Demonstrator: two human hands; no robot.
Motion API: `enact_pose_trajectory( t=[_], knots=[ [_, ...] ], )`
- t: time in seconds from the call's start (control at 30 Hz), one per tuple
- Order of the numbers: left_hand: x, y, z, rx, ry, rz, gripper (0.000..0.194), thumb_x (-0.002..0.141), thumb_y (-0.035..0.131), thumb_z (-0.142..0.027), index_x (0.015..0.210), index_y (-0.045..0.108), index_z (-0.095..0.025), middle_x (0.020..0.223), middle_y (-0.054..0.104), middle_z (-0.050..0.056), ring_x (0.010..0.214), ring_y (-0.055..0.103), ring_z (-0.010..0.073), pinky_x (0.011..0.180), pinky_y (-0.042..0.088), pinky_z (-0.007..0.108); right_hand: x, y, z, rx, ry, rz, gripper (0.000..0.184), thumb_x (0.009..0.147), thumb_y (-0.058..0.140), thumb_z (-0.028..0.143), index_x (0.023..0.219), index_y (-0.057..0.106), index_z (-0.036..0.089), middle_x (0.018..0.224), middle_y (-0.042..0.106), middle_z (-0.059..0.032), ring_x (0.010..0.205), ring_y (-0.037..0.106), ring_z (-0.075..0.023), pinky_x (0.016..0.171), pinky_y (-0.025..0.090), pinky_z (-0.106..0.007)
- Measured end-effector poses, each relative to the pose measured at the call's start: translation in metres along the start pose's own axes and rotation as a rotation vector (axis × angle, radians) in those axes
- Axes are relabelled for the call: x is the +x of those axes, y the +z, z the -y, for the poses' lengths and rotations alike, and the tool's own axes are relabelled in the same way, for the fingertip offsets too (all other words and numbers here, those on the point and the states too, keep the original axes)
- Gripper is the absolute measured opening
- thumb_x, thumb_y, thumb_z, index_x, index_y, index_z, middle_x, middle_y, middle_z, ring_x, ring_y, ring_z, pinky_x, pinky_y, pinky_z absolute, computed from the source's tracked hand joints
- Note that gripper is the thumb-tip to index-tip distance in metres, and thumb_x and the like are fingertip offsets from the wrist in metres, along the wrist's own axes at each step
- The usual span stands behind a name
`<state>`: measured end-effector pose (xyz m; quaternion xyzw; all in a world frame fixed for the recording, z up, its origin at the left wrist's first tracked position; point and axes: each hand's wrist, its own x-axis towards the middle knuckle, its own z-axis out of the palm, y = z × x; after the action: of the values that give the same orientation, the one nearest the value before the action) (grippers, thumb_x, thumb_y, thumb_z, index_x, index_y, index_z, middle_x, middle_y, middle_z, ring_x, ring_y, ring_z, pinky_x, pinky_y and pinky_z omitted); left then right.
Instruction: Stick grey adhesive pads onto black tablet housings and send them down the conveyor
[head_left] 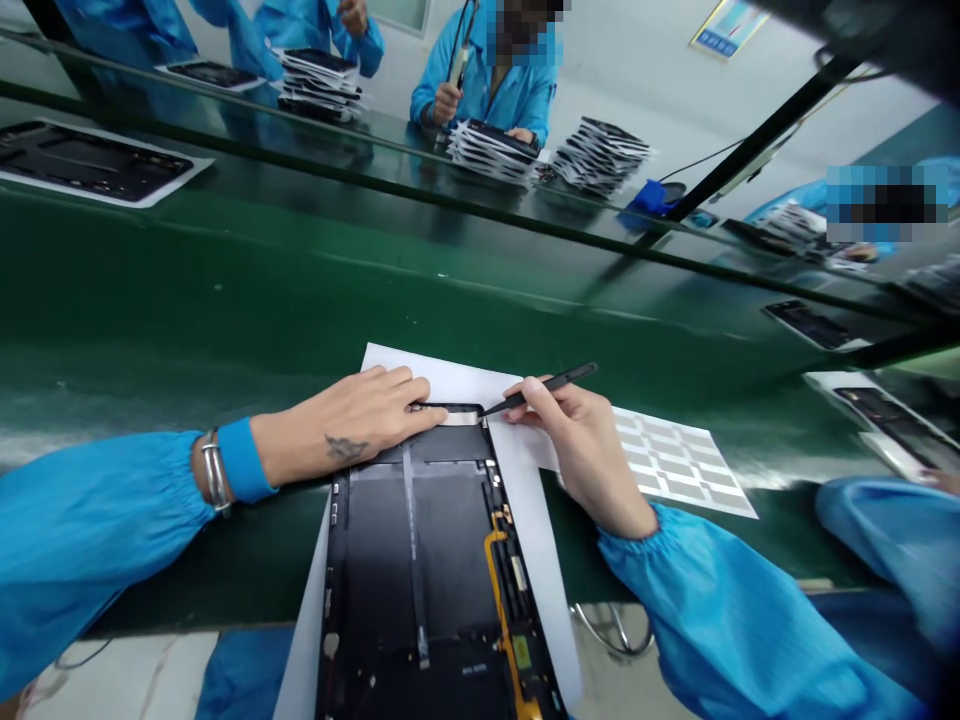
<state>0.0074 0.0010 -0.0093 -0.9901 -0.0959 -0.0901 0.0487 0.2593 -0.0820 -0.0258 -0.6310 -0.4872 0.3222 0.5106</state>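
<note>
A black tablet casing (450, 520), its inside facing up, lies on white paper (442, 375) at the near edge of the bench. My left hand (367, 410) is palm down over its far left corner. The thumb presses on a pale silver strip (461, 419) along the far end, and the other fingers curl by the edge. In my right hand (581, 430) are black tweezers (559, 380), their tip touching the right end of the strip. An orange flex cable (499, 590) runs down the casing's right side.
A sheet of grey stickers (675, 460) lies beside my right wrist. Another casing (90, 160) rests on paper at far left, and one more (892, 420) at right. Beyond a glass shelf (375, 190), co-workers in blue sit by stacked casings (495, 150).
</note>
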Motion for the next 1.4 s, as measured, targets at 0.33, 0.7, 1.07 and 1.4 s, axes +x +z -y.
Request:
enact_pose_trajectory(
  t=[0.33,0.7,1.07,1.4],
  knots=[
    [-0.003,0.000,0.003,-0.001,0.025,0.029,0.039,0.101,0.040,-0.009,0.135,0.053,-0.021,0.121,0.059,0.010,0.100,0.054,0.0226,0.079,0.040,0.032,0.001,0.001,0.001,0.007,-0.048,-0.020,0.036,0.085,0.071,0.052,0.077,0.073,0.017,0.065,0.066,-0.0013,0.063,0.064,-0.0157,0.067,0.055,-0.030],
    [0.029,-0.016,0.000,0.058,0.054,0.169,0.042,0.104,0.039,-0.015,0.144,0.046,-0.025,0.111,0.058,0.008,0.092,0.056,0.0210,0.074,0.041,0.031,0.005,0.005,0.005,-0.056,-0.253,0.019,0.035,0.094,0.059,0.051,0.091,0.070,0.018,0.096,0.070,-0.0055,0.088,0.067,-0.0199,0.081,0.056,-0.035],
    [-0.011,0.004,0.008,-0.259,0.023,-0.035,0.042,0.097,0.036,-0.003,0.135,0.054,-0.010,0.134,0.061,0.014,0.126,0.054,0.0221,0.106,0.047,0.036,0.024,0.023,0.039,-0.766,-0.772,0.615,0.017,0.090,0.054,0.007,0.086,0.066,0.018,0.090,0.064,-0.0083,0.086,0.059,-0.0223,0.075,0.047,-0.035],
    [-0.010,0.011,0.006,-0.363,-0.005,-0.057,0.036,0.088,0.040,0.003,0.114,0.063,-0.009,0.120,0.067,0.015,0.117,0.062,0.0233,0.103,0.052,0.037,0.037,0.039,0.059,-1.055,-0.882,0.895,0.016,0.087,0.054,0.003,0.086,0.064,0.016,0.087,0.060,-0.0082,0.081,0.053,-0.0210,0.072,0.039,-0.033]
  ],
)
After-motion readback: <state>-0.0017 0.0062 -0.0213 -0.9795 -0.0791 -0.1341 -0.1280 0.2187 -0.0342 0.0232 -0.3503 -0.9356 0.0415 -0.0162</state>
